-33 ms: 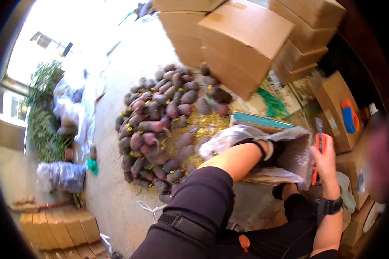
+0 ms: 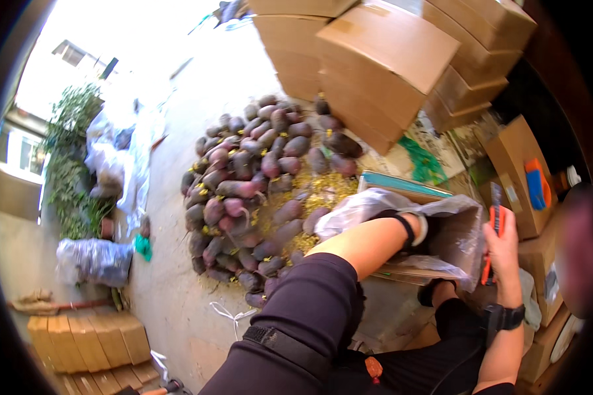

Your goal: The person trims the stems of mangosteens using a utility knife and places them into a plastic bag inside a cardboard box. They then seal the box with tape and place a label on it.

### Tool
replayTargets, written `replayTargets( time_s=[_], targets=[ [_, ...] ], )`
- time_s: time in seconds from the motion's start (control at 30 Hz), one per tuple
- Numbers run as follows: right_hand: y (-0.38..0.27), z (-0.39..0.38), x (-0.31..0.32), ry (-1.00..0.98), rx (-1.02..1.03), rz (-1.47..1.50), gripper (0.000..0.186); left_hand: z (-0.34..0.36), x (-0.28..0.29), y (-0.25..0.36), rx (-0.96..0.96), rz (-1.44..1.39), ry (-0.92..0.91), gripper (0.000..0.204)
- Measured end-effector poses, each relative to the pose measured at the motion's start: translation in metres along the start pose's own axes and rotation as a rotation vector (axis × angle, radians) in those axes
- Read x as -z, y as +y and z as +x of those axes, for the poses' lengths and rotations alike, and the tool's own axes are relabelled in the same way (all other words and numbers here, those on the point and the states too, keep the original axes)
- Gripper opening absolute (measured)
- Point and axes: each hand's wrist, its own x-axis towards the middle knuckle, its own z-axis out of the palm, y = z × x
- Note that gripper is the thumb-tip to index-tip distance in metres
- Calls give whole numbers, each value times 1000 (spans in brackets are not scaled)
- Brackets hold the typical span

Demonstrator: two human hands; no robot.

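My left hand reaches down into an open cardboard box lined with clear plastic film. A pale cuff shows at its wrist beside a black band; its fingers are hidden inside the box. At the box's right side, my right hand is closed around an orange utility knife, whose grey blade end points up and away. To the left of the box, a large pile of dark purple, oblong vegetables lies on the floor, with small yellow bits scattered among them.
Large cardboard cartons stand beyond the pile, with more stacked boxes at far right. Green netting lies behind the open box. An orange-and-blue tool rests by a carton at right. Flattened brown cartons sit at lower left.
The whole view has shifted slightly, so the pile and boxes appear a little further right. My left hand is still in the box and my right still holds the knife.
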Motion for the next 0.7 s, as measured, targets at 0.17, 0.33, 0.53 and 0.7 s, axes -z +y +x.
replayTargets(
  time_s=[0.17,0.33,0.53,0.7],
  targets=[
    [-7,13,6,69,100,0,31,-107,15,15,-172,-203,518,61],
    [-42,9,-16,3,179,60,25,-218,-38,-31,-304,-657,1288,50],
    [-72,-2,-57,-139,211,104,24,-248,-224,-100,166,-1324,1650,32],
    [-79,-11,-86,-224,203,95,25,-231,-407,-104,640,-1751,1492,32]
  ],
)
